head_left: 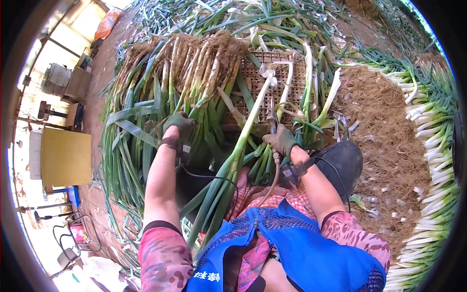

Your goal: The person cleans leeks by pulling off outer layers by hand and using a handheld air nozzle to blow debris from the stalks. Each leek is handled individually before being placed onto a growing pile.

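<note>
I see, at left, a pile of leeks (171, 87), roots at the far end, long axis fore-and-aft: soil-brown roots, pale stems, green leaves. Left grip (179, 125), the nearer hand, touches its leaves, fingers curled; I can't tell if it clasps any. Between hands, one leek (249, 124), white end leaning right. Right grip (282, 141) wrapped round a nozzle (273, 124), tip pointing away.

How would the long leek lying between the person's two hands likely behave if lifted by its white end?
The long leek would probably stay fairly stiff along its pale shank, which runs nearly straight. Its green leaves would likely flop and trail, being long, thin and loosely fanned. The shank's smooth, glossy look suggests it may be somewhat slippery.
</note>
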The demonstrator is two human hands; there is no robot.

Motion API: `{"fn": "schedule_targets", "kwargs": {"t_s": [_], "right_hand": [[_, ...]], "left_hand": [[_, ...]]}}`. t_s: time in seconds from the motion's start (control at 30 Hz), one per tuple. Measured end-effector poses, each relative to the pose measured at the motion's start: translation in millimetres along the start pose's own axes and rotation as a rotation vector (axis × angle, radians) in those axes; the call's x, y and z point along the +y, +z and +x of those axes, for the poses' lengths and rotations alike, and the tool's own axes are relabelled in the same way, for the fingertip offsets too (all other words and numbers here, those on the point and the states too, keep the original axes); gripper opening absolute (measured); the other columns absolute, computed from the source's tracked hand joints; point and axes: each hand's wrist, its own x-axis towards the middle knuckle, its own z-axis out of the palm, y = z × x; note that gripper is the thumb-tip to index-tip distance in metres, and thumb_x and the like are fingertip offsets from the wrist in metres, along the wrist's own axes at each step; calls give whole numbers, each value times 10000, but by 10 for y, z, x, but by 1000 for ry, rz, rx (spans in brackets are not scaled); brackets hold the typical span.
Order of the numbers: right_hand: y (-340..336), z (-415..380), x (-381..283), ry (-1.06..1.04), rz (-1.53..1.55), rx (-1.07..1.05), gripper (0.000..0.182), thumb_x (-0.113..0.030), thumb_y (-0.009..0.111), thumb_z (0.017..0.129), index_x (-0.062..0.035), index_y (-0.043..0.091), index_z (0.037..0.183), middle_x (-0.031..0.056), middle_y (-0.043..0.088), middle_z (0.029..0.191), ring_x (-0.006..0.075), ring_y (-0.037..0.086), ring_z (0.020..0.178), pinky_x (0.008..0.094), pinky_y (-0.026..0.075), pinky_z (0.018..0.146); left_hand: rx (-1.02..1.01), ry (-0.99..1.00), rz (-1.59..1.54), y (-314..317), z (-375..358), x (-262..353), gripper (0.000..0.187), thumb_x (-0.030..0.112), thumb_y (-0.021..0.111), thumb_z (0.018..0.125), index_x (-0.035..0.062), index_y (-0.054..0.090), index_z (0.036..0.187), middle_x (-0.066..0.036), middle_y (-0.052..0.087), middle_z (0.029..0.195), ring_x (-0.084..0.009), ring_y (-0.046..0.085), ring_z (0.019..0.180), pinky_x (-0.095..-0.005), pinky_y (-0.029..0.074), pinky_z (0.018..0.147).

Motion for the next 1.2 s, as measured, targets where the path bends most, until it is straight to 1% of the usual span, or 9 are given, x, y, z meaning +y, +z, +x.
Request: {"fn": "schedule_targets", "kwargs": {"t_s": [0.2, 0.43, 0.57, 0.77, 0.87, 0.93, 1.0, 1.07, 1.2], "right_hand": [[-4, -141, -116, -25, 67, -62, 663, -413, 732, 731, 111, 586, 1109, 257, 713, 920, 350, 728, 867, 401, 559, 830], [127, -156, 245, -9, 190, 1, 688, -414, 731, 736, 119, 567, 1138, 305, 687, 1035, 382, 708, 951, 407, 545, 861], [28, -235, 326, -49, 291, 76, 733, -420, 744, 751, 116, 522, 1199, 299, 686, 1014, 386, 704, 942, 418, 545, 854], [6, -680, -215, -282, 237, -101, 681, -413, 732, 781, 30, 500, 1244, 250, 683, 964, 386, 701, 908, 434, 542, 826], [-48, -744, -311, -87, 396, -293, 618, -389, 709, 793, 29, 508, 1201, 260, 676, 947, 403, 691, 910, 432, 535, 825], [130, -719, -86, -198, 294, -181, 597, -374, 700, 801, 30, 502, 1192, 262, 678, 936, 405, 692, 900, 436, 535, 822], [205, -813, 36, -254, 166, -90, 597, -352, 684, 820, 40, 477, 1220, 248, 679, 902, 373, 702, 874, 433, 537, 801], [96, -1000, -75, -203, 183, -70, 601, -337, 679, 826, 45, 461, 1235, 230, 677, 864, 346, 712, 798, 421, 550, 749], [202, -883, -168, -73, 355, -301, 604, -312, 682, 833, 32, 431, 1262, 189, 670, 773, 303, 662, 530, 400, 552, 572]], "left_hand": [[107, 40, -70, 314, 222, -349, 571, 387, 842, 694, 3, 696, 1092, -172, 726, 1020, -254, 686, 957, -374, 524, 869], [149, 62, 77, 334, -322, 253, 452, 261, 762, 726, 81, 693, 1135, -167, 730, 1040, -290, 706, 986, -381, 541, 871], [24, 181, -577, 465, -38, 0, 386, 63, 715, 789, -16, 648, 1161, -93, 715, 986, -152, 663, 838, -290, 543, 737], [-247, 357, -444, -251, -356, 840, 545, 395, 781, 848, 14, 662, 1220, -83, 726, 1014, -156, 664, 875, -318, 537, 778], [-246, 260, -73, -34, -189, 1169, 653, 518, 739, 839, 17, 664, 1251, -129, 732, 1086, -229, 687, 938, -362, 530, 835], [-185, 245, 65, 132, -156, 1291, 722, 635, 634, 854, 1, 686, 1196, -199, 733, 1051, -316, 703, 971, -404, 521, 853], [-181, 185, 141, 268, -48, 1333, 670, 609, 606, 864, 33, 705, 1192, -208, 721, 1125, -356, 696, 1030, -429, 516, 904], [-231, 183, 153, 362, 80, 1264, 699, 624, 598, 871, -7, 699, 1153, -213, 728, 1010, -351, 702, 938, -425, 519, 836], [-112, 258, 95, 387, 95, 1196, 699, 616, 581, 892, -31, 699, 1131, -211, 729, 955, -334, 693, 868, -416, 519, 797]]}}
